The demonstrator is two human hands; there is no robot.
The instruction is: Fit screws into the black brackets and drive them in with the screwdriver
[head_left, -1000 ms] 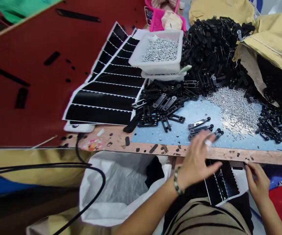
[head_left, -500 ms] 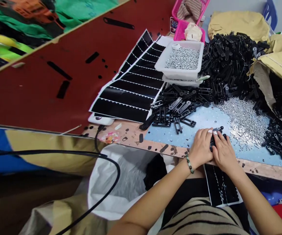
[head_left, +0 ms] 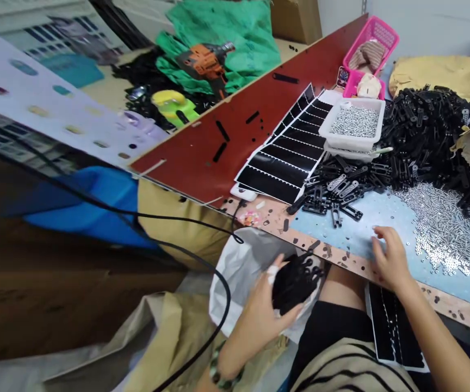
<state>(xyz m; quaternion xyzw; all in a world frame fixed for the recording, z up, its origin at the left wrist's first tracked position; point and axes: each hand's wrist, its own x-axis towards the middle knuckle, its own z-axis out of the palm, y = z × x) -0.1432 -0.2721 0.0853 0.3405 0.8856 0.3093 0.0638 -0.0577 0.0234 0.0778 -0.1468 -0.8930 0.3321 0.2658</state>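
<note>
My left hand (head_left: 259, 302), with a beaded bracelet at its wrist, is down below the table's front edge. Its fingers and thumb curve round a bunch of black plastic parts (head_left: 294, 283) with round knobs at their ends. This bunch is over the mouth of a white bag (head_left: 230, 272); where it ends and the bag's contents begin is hard to tell. Above the blue work surface (head_left: 365, 215) my right hand (head_left: 394, 258) has thumb and forefinger apart and holds nothing. Close by lie a scattered heap of small silvery metal pins (head_left: 443, 223) and loose black clips (head_left: 341, 188).
A white tub (head_left: 353, 122) of metal pins stands behind the clips, beside black sticker sheets (head_left: 288, 158). A large black heap (head_left: 422, 130) fills the back right. A red board (head_left: 202, 147) borders the left. A black cable (head_left: 222, 277) hangs before the bag. An orange drill (head_left: 206, 62) lies beyond.
The hands have parted. My left hand has gone from the table edge down and left to the bag with the black parts; my right stays over the table, now empty. The view has swung left.
</note>
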